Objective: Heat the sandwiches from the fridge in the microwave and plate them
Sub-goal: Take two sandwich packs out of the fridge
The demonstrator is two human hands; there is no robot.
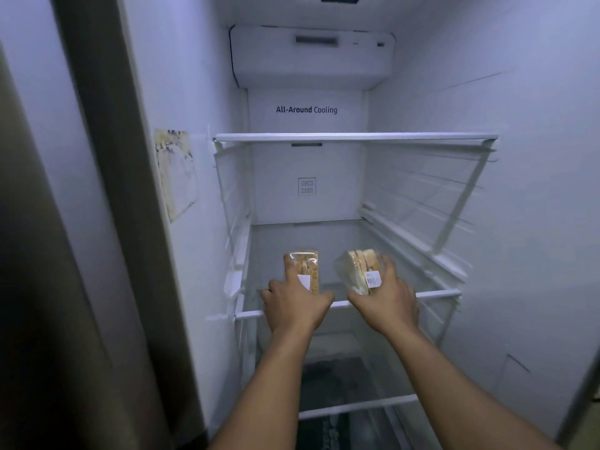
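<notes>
Two plastic-wrapped sandwiches are at the middle glass shelf (pixel 435 293) of an open fridge. My left hand (pixel 293 303) grips the left sandwich (pixel 308 266), which stands upright with a white label facing me. My right hand (pixel 388 298) grips the right sandwich (pixel 355 269), which is tilted to the left and carries a barcode sticker. Both hands reach in over the shelf's front rail. I cannot tell whether the sandwiches rest on the glass or are lifted off it.
An upper glass shelf (pixel 355 136) sits above at the back, and a lower shelf rail (pixel 357 407) is below my forearms. A stained sticker (pixel 177 172) is on the left inner wall. The fridge's dark outer side (pixel 107 222) stands on the left.
</notes>
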